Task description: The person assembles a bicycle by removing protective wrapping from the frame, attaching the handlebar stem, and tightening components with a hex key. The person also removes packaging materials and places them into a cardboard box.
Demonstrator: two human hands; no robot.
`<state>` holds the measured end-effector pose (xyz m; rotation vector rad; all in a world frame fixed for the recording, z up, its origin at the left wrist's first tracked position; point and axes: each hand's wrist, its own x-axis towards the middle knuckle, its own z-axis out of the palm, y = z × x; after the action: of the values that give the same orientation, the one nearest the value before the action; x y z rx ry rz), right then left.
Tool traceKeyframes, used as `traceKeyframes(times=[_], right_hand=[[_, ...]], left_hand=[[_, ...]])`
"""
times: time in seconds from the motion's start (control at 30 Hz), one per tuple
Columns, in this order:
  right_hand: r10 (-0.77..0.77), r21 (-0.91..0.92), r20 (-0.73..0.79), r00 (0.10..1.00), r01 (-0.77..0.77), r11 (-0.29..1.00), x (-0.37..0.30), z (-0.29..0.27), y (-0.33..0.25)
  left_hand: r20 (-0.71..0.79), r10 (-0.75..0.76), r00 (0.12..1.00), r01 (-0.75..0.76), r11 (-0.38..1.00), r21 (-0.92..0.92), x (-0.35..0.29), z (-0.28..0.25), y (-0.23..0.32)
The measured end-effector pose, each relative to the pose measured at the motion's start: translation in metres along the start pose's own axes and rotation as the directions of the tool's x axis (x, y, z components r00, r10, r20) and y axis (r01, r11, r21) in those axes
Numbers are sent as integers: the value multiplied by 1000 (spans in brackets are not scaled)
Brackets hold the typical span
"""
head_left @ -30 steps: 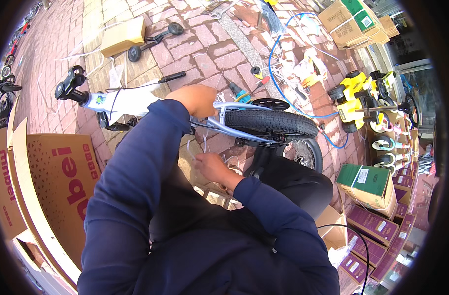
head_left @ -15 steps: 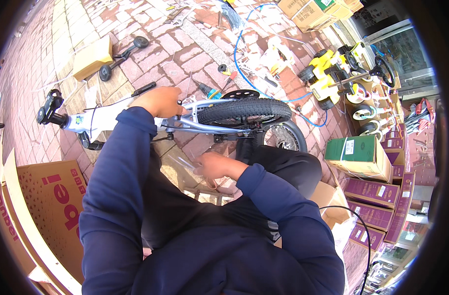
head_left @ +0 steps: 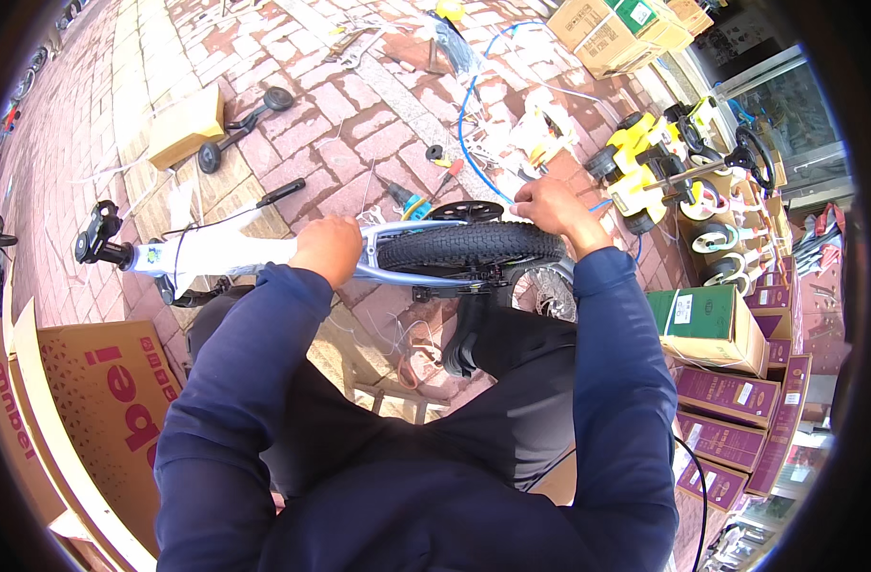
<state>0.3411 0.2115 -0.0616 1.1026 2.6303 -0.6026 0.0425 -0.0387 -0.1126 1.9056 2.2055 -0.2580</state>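
A pale blue and white bicycle frame [head_left: 216,250] lies on its side in front of me, its bare steering end toward the left. My left hand [head_left: 327,250] is closed around the frame just left of the wheel. The wheel fitted to the frame has a black knobbly tyre [head_left: 455,245]. At that tyre's right end my right hand [head_left: 553,212] is bent over the rubber, fingers curled together against its far edge. Behind the wheel shows a black crank ring [head_left: 466,211]. A second, spoked wheel [head_left: 547,291] is partly hidden by my right leg.
Beyond the frame lie a teal-handled tool [head_left: 412,204], a blue hose [head_left: 466,119], a small carton [head_left: 186,126] and a pair of training wheels [head_left: 240,129]. Yellow ride-on toys [head_left: 640,162] and stacked purple boxes [head_left: 726,396] stand at right. An open carton [head_left: 97,381] is at left.
My right hand has gone from between my knees, where it held a thin pale strip, up to the tyre's right end. My left hand has shifted slightly right and nearer along the frame.
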Motion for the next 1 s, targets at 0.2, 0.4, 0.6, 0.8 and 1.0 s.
traceKeyframes(times=[0.2,0.4,0.6,0.8,1.0], right_hand=[[11,-310,369,929,112,944,93,54,11],[-78,-313,391,917,212,926,112,100,28],[-38,-292,280,959,123,948,117,112,35],[432,118,173,885,-454,883,131,104,62],[502,701,85,860,-410,584,124,69,71]], left_hand=[[-78,28,997,-15,988,154,-10,13,9],[-161,59,985,-19,970,242,-22,15,14],[-188,63,980,9,932,361,-28,15,17],[-139,58,989,-11,949,315,-29,15,15],[-186,64,980,-35,987,156,-26,22,6]])
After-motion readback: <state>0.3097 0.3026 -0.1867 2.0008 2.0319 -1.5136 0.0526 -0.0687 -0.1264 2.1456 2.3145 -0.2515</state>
